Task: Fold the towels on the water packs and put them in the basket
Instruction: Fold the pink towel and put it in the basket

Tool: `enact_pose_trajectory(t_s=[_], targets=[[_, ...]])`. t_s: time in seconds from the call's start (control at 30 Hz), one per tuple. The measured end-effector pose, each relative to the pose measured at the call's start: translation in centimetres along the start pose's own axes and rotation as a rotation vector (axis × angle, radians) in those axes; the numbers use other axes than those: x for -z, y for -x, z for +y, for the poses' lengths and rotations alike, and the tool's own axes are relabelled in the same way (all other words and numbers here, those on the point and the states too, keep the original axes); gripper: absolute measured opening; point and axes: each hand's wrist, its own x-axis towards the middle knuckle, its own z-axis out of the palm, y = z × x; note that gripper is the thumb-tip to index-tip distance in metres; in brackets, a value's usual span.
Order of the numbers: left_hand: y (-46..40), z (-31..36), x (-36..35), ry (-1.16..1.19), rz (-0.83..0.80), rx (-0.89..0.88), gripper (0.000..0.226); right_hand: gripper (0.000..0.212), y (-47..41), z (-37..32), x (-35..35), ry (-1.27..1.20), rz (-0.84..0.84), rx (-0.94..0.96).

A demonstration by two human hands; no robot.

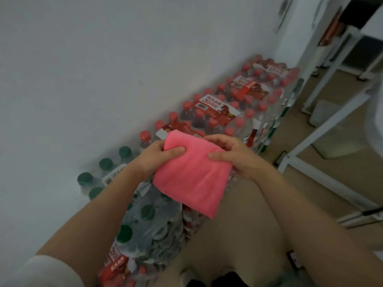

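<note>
The pink towel (191, 172) is hanging in the air, folded into a thick rectangle, above the near end of the row of water packs (232, 108) and touching none of them. Its top edge is running between the two hands, tilted so the left corner sits higher; the body of the cloth is drooping down and toward the person, lower corner nearest the camera.

The left hand (159, 156) is pinching the upper left corner: thumb lying across the front face, fingers tucked behind the cloth. The right hand (232, 156) is gripping the upper right edge the same way, thumb pressing on the front, curled fingers wrapping the top edge from behind. Both grips are closed on the towel, hands near each other with only the cloth's width between them.

Both forearms are reaching forward from the bottom corners of the view, wrists bent slightly inward. A white sleeve (41, 270) is showing at the left upper arm.

The packs are standing along a white wall (103, 59), red-capped bottles further off, green-capped bottles (103, 168) closer in. To the right, white table legs (323, 129) are standing on a tan floor (244, 235), and a pale bin (325, 112), blurred, is sitting beyond them
</note>
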Motion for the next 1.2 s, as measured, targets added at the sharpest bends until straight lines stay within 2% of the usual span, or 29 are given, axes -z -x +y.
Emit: enact_pose_trajectory(t_s=[0.1, 0.13, 0.27, 0.37, 0.47, 0.53, 0.67, 0.8, 0.87, 0.93, 1.03, 1.2], targets=[[-0.3, -0.5, -3.9, 0.1, -0.031, 0.067, 0.023, 0.015, 2.1, 1.7, 2.6, -0.266, 0.207, -0.106], [-0.7, -0.6, -5.2, 0.117, -0.014, 0.084, 0.023, 0.015, 2.9, 2.4, 3.3, -0.359, 0.26, -0.13], [-1.8, 0.4, -11.2, 0.161, -0.009, 0.128, 0.037, 0.043, 7.9, 5.4, 6.0, -0.649, 0.381, -0.167], [-1.6, 0.9, -16.5, 0.184, -0.067, 0.216, 0.035, 0.054, 12.6, 7.4, 8.0, -0.694, 0.439, -0.177], [-1.0, 0.4, -22.2, 0.191, -0.177, 0.294, 0.032, 0.038, 17.7, 9.1, 10.0, -0.763, 0.582, -0.17], [-0.2, -0.4, -26.0, 0.196, -0.241, 0.319, 0.03, 0.038, 21.3, 10.4, 11.3, -0.769, 0.659, -0.199], [1.8, -3.0, -33.5, 0.164, -0.304, 0.314, 0.036, 0.06, 29.2, 13.4, 14.0, -0.72, 0.732, -0.31], [5.0, -6.7, -40.5, 0.219, -0.389, 0.4, 0.039, 0.046, 36.5, 17.6, 15.9, -0.73, 0.896, -0.33], [6.8, -9.4, -43.4, 0.206, -0.519, 0.466, 0.042, 0.045, 40.1, 20.4, 16.8, -0.721, 0.977, -0.337], [8.4, -12.8, -46.2, 0.101, -0.627, 0.494, 0.058, 0.044, 43.6, 23.5, 17.4, -0.712, 1.004, -0.333], [10.9, -17.4, -50.2, -0.003, -0.656, 0.469, 0.083, 0.04, 48.3, 28.0, 18.0, -0.715, 1.045, -0.346], [13.3, -23.6, -55.7, -0.1, -0.683, 0.331, 0.08, 0.052, 53.7, 35.9, 18.3, -0.697, 1.131, -0.434]])
